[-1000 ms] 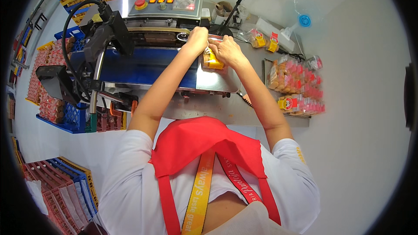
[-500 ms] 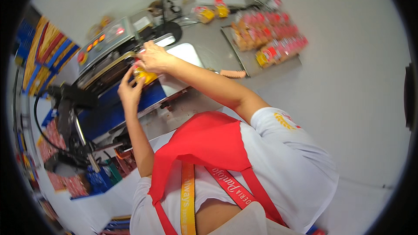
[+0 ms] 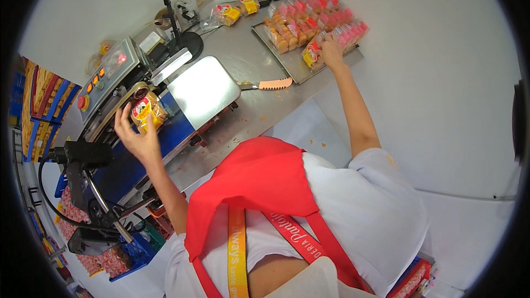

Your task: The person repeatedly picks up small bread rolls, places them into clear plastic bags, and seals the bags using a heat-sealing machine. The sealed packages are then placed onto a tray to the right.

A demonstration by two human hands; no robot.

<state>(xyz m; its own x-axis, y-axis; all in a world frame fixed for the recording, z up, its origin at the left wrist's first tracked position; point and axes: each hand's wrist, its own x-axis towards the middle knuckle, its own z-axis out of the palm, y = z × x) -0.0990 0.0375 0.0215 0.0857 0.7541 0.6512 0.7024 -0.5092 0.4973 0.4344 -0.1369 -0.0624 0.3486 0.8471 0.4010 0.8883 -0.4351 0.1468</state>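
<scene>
My left hand (image 3: 139, 139) has its fingers and thumb around a clear bag of baked goods (image 3: 149, 111) with a yellow and red label. That bag is at the edge of a band sealer (image 3: 105, 91), over its blue conveyor belt (image 3: 175, 135). Out to the right, my right hand (image 3: 332, 52) pinches the upper part of a similar bag (image 3: 312, 55) at the front of a metal tray (image 3: 287, 72). The fingertips there are partly hidden. Several more filled bags (image 3: 292, 25) with pink and red tops stand in rows on the tray.
A knife (image 3: 274, 84) with a peach handle lies between the tray and a shiny metal plate (image 3: 204, 91). Two labelled bags (image 3: 227, 15) sit at the back. A lamp stand (image 3: 190, 44) rises behind the sealer. A black device on an arm (image 3: 88, 154) juts in at left.
My right hand has left the bag at the sealer and reached right to a bag on the tray. My left hand still holds its bag by the sealer. The whole view has shifted.
</scene>
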